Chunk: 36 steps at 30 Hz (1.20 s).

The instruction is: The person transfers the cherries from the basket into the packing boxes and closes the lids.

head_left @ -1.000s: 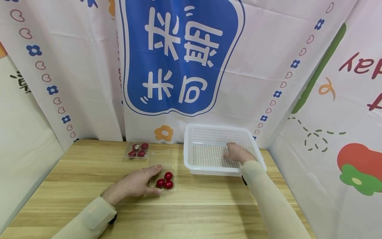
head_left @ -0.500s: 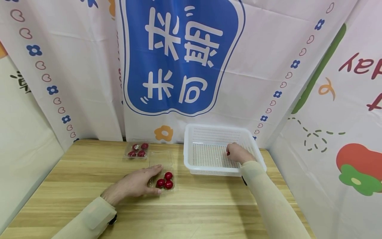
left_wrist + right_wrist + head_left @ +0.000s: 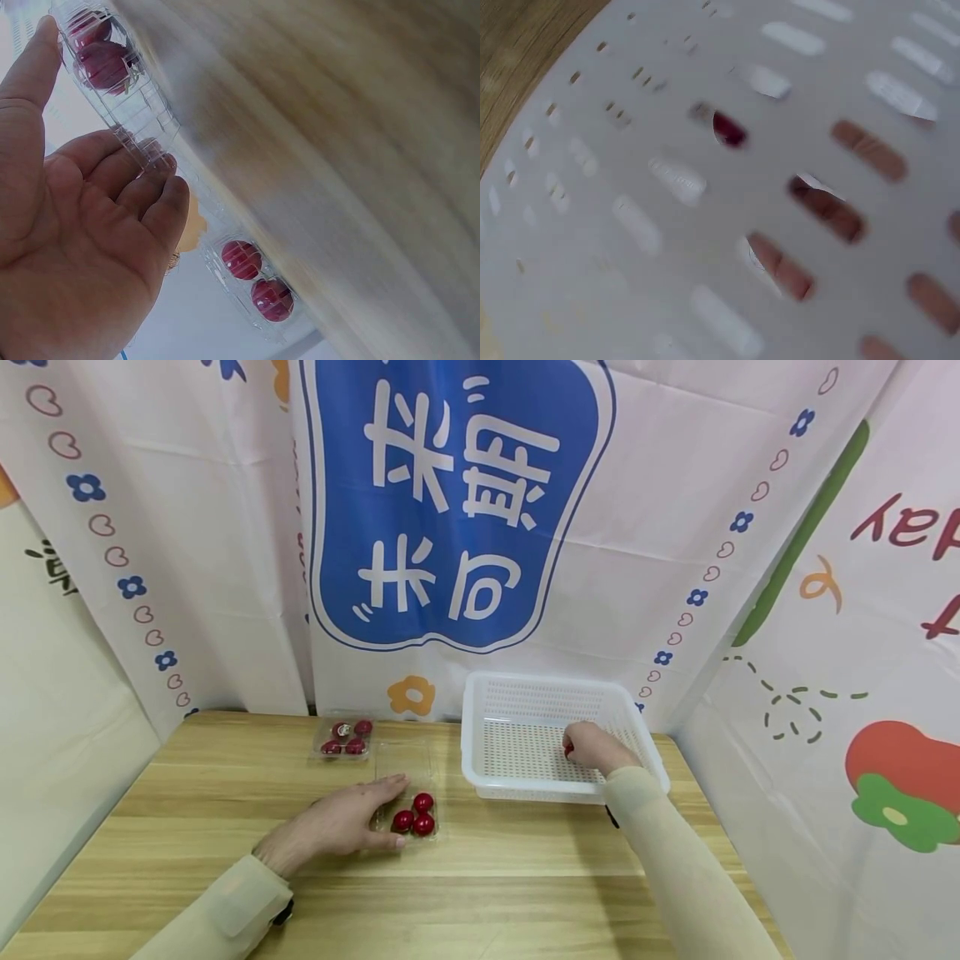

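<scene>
My left hand (image 3: pixel 337 817) lies around the left side of an opened clear plastic box (image 3: pixel 405 762), thumb and fingertips touching its edges. Three glossy, small round red fruits (image 3: pixel 423 823) sit in this box in the head view; two red fruits (image 3: pixel 103 66) show through its wall in the left wrist view. Inside a white perforated basket (image 3: pixel 480 781), my right hand (image 3: pixel 597 748) pinches a small red fruit (image 3: pixel 568 751), mostly hidden by the fingers. Through the basket's slots, the right wrist view shows parts of the fingers (image 3: pixel 826 210) and a dark red patch of fruit (image 3: pixel 729 130).
A second clear box (image 3: pixel 321 753), holding several red fruits (image 3: pixel 356 746), stands behind the left hand near the table's back edge. The wooden table (image 3: pixel 450 910) meets a printed white curtain (image 3: pixel 660 468) at the back. The basket's raised rim surrounds the right hand.
My right fingers have closed on a red fruit in the basket, and the hand has shifted slightly left. The left hand and both boxes have stayed in place.
</scene>
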Motion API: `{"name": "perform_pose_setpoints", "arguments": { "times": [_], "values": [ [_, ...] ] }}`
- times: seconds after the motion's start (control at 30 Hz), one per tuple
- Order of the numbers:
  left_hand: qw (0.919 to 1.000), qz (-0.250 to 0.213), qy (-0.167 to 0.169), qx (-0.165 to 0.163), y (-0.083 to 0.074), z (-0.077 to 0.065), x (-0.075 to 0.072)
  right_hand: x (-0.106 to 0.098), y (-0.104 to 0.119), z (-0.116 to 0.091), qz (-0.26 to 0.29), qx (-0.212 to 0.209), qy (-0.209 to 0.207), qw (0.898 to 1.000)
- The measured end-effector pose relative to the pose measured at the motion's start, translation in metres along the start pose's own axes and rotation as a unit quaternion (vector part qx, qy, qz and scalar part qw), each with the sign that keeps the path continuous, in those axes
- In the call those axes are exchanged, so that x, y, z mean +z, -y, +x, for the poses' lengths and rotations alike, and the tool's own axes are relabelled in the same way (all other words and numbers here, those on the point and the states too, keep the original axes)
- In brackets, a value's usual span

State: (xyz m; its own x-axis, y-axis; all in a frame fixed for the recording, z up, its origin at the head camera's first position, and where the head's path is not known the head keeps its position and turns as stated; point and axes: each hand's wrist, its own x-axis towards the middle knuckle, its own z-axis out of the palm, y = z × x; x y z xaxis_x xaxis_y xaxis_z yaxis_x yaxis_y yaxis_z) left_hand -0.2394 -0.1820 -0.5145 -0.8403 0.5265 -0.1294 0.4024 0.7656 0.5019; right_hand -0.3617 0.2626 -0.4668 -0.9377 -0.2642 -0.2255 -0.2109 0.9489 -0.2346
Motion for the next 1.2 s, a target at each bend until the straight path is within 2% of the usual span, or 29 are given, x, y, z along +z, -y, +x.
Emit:
{"name": "perform_pose_setpoints", "arguments": {
  "times": [0.23, 0.57, 0.83, 1.2],
  "values": [
    [1.0000, -0.002, 0.001, -0.003, 0.000, 0.000, 0.000, -0.002, 0.016, 0.002, -0.017, -0.026, -0.014, 0.999],
    [1.0000, -0.006, 0.002, -0.006, 0.000, 0.000, -0.001, -0.005, 0.051, -0.005, -0.036, -0.076, -0.043, 0.996],
    [1.0000, -0.003, 0.002, -0.006, 0.000, 0.000, 0.000, -0.009, 0.084, -0.017, -0.058, -0.130, -0.077, 0.987],
    [1.0000, -0.001, 0.000, -0.005, 0.000, 0.000, -0.001, -0.007, 0.120, -0.028, -0.051, -0.184, -0.114, 0.975]
  ]
}}
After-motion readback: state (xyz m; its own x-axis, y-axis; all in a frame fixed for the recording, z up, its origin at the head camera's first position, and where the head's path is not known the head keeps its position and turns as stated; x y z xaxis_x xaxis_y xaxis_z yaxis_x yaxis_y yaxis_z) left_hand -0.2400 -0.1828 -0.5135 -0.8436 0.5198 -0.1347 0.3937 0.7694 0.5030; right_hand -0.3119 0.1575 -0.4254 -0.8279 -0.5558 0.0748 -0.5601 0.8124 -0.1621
